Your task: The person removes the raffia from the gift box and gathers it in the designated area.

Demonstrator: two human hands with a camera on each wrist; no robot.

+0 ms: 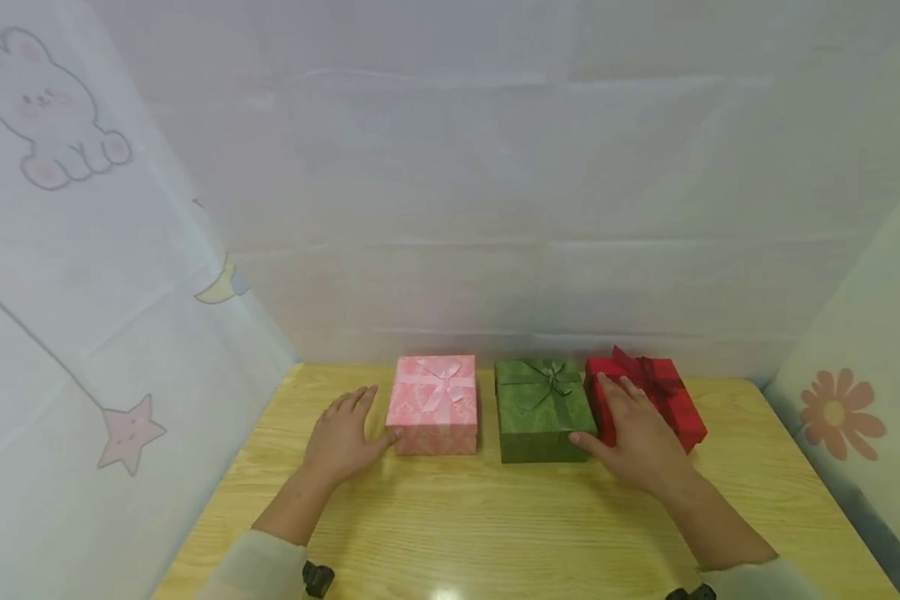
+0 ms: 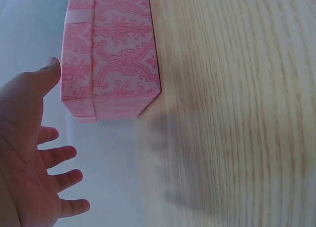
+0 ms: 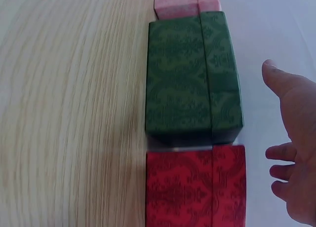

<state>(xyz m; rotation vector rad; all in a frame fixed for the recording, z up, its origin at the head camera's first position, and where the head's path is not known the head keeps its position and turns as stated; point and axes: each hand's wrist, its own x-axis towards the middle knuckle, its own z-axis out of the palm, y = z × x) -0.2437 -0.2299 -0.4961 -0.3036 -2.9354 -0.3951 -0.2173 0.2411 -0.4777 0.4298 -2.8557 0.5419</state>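
Three lidded gift boxes with ribbon bows stand in a row toward the back of the table. The pink box (image 1: 432,408) is at the left, the green box (image 1: 543,433) in the middle and the red box (image 1: 678,396) at the right, turned at an angle. My left hand (image 1: 343,442) is beside the pink box's left side, fingers spread, thumb right at its front corner. Over the red box hovers my right hand (image 1: 641,437), fingers extended, its thumb overlapping the green box's front right corner in the head view. Neither hand holds anything. Part of the red box is hidden behind the right hand.
The boxes rest on a light wooden table (image 1: 450,517). Right behind the table hangs a pale cloth backdrop (image 1: 450,208). Printed side cloths (image 1: 45,333) stand close along the left and right edges. Between the pink and green boxes is a narrow gap.
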